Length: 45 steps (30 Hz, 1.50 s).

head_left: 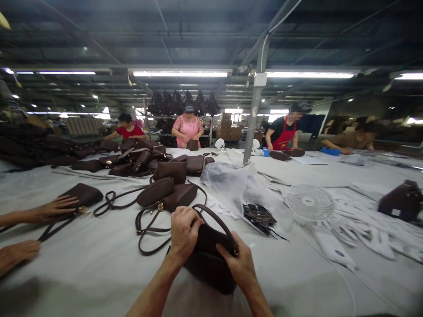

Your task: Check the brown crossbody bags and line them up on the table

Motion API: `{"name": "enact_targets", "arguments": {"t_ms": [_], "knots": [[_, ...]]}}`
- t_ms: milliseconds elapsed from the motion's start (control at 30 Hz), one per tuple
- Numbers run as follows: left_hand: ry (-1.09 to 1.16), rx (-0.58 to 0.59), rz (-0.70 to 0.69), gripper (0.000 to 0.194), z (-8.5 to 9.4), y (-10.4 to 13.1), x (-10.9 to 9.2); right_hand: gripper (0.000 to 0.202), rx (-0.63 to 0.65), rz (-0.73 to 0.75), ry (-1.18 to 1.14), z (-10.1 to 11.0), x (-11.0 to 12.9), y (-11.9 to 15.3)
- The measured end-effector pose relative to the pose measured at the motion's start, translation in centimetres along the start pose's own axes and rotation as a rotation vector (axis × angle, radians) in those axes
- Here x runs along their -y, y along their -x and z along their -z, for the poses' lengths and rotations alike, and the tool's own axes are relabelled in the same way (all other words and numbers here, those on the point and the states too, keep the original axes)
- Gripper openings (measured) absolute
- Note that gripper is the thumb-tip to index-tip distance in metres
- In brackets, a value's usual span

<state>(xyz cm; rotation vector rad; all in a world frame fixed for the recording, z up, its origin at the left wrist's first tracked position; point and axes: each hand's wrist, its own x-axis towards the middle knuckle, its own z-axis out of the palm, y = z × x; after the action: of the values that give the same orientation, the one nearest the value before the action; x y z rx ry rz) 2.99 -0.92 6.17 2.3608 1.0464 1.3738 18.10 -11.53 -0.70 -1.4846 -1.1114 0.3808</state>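
A dark brown handbag (211, 266) with a curved handle strap sits on the table in front of me, between my two hands. My left hand (184, 231) is closed at the bag's upper left, its fingers curled by the strap's end. On the right side, my right hand (238, 257) grips the bag's edge, with the thumb on the front and the fingers behind. Just beyond lies another brown handbag (181, 197) with a gold clasp and a looped strap. The bag's far side is hidden.
At left, a co-worker's hands (62, 207) rest on a brown bag (84, 193). Many bags (142, 160) are piled behind. A plastic bag of black tags (259, 216), a white fan (310, 201) and a metal post (253, 114) stand to the right. Several people work across the table.
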Motion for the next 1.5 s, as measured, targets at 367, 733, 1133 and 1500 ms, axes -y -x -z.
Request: {"name": "enact_targets", "arguments": {"t_ms": [367,733,1133,1500], "knots": [[0.557,0.236,0.262,0.016,-0.5,1.9,-1.0,0.027,0.062,0.113,0.329,10.7,-2.2,-5.2],[0.976,0.636,0.027,0.020,-2.2,2.9,0.6,0.018,-0.004,0.310,0.332,4.8,4.2,-2.0],[1.006,0.729,-0.135,0.031,-2.7,2.1,2.1,0.027,-0.150,-0.094,0.090,2.3,5.0,0.0],[1.092,0.591,-0.062,0.036,-5.0,3.3,2.0,0.024,-0.076,-0.186,-0.248,1.2,5.7,0.1]]}}
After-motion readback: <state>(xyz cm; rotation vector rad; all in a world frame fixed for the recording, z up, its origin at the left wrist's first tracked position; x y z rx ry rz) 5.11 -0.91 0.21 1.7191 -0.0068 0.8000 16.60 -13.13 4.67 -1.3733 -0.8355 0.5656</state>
